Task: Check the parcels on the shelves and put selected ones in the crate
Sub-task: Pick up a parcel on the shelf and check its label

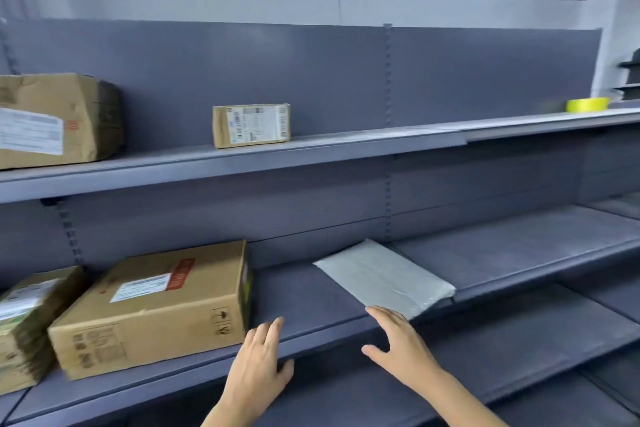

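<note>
1. The grey poly mailer (384, 277) is lying flat on the lower shelf (304, 291), with its near corner overhanging the front edge. It is being reached for by the right hand (398, 340), whose straight fingertips are just touching or almost touching that corner; which of the two cannot be told.
2. Both grips are being kept wide: the left hand (258, 362) is spread over the shelf's front lip with nothing held, and nothing is being held by the right either.
3. Risk, as judged: the slick mailer could be pushed further back or slid off the edge if it is pressed rather than pinched, since its film is giving little purchase.
4. Risk, as judged: the large cardboard box (156, 305) just beside the left hand could be knocked by a sideways sweep.
5. Count: one mailer and four cardboard boxes are being shown, two on the lower shelf and two on the upper shelf (346, 146), the small labelled box (251, 125) among them. One yellow tape roll (587, 104) is sitting far right.
6. No crate is being shown.
</note>
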Demonstrator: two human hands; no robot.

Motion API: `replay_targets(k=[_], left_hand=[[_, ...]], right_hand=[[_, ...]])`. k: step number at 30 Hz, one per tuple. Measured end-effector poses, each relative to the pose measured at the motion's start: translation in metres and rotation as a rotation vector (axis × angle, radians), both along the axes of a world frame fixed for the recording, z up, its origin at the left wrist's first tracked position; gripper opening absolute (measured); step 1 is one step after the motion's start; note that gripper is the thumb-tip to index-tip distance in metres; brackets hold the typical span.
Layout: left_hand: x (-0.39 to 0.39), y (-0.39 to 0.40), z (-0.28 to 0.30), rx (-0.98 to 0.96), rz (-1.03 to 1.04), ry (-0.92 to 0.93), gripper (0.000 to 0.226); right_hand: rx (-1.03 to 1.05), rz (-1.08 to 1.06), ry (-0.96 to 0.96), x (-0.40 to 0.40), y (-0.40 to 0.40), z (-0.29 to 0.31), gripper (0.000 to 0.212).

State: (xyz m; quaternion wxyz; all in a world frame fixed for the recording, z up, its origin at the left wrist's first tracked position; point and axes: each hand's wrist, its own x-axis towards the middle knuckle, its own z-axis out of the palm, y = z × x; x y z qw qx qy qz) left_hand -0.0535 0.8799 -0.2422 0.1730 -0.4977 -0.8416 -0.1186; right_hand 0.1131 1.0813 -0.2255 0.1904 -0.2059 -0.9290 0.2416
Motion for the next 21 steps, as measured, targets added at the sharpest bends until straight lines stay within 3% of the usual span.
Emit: replay_targets(k=[6, 9, 13, 21], left_hand=[[0.036, 0.034, 0.007, 0.041, -0.016, -0.205, 0.065], [0.032, 0.046, 0.0, 0.059, -0.047, -0.211, 0.062], [0.029, 0.058, -0.007, 0.086, -0.08, -0.221, 0.082], [0.019, 0.089, -0.025, 0.083, -0.199, -0.296, 0.057]], right_hand=[[-0.052, -0.096, -0.013, 0.038, 0.016, -0.013, 0.062], [-0.072, -0.139, -0.033, 0.044, 0.016, -0.021, 0.063], [-0.089, -0.175, -0.083, 0.047, 0.015, -0.027, 0.066], [-0.094, -0.267, -0.089, 0.054, 0.033, -0.033, 0.062]])
